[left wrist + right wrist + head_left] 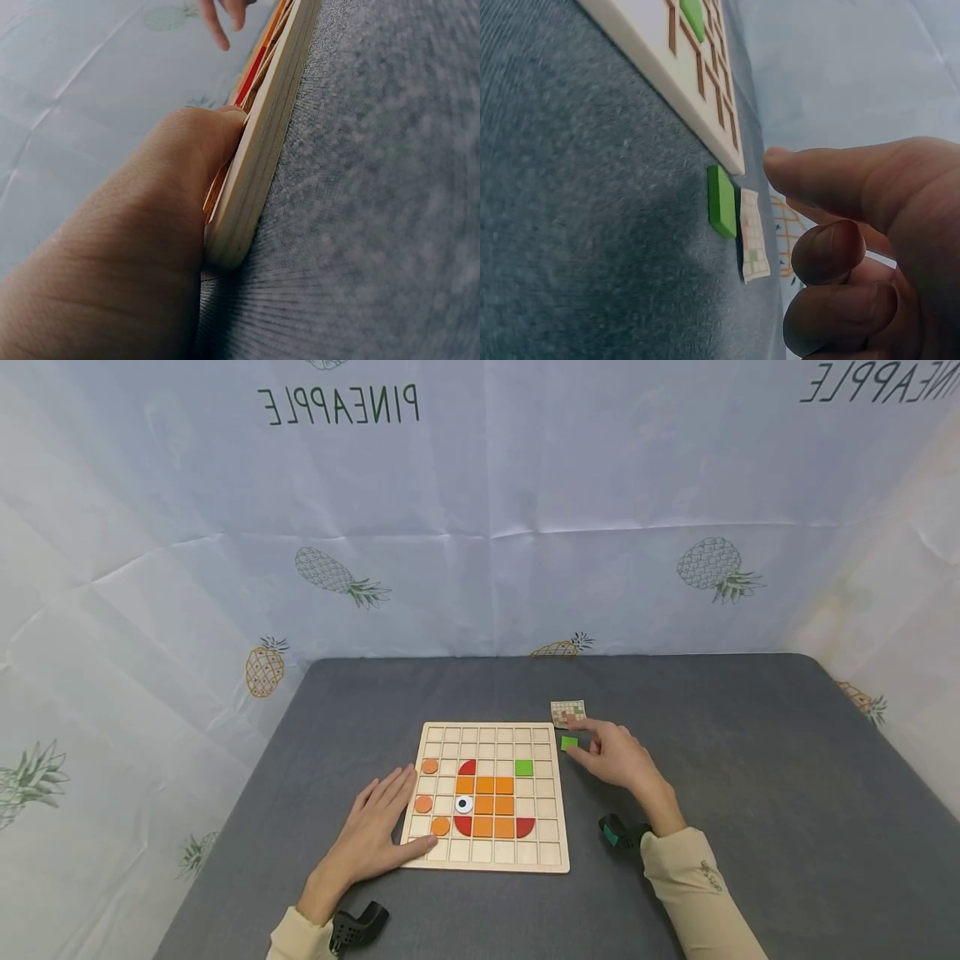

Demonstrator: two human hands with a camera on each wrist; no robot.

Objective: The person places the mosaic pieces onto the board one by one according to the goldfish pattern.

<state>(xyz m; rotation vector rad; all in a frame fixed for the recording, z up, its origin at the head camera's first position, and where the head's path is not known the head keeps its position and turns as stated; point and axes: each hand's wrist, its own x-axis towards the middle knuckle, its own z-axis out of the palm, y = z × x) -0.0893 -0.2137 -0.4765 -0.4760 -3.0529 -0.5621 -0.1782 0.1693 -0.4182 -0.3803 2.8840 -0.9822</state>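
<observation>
A square wooden grid board (495,867) lies on the table. My left hand (373,828) rests along its left side with fingers straight, the thumb over the near-left corner. Beyond the board's right edge, a loose green square tile (567,743) lies flat on the cloth, beside a small patterned card (561,707). Over these two hovers my right hand (621,760), thumb and index finger stretched apart near the tile and card. In the right wrist view its other fingers are bent, and the green tile (721,202) lies apart from them.
On the board sit a block of orange square tiles (494,806), red quarter-round tiles (467,767), an eye tile (464,804), orange discs (430,766) and another green tile (523,767). Grey cloth (750,760) covers the table; a pineapple-print curtain (487,585) hangs behind.
</observation>
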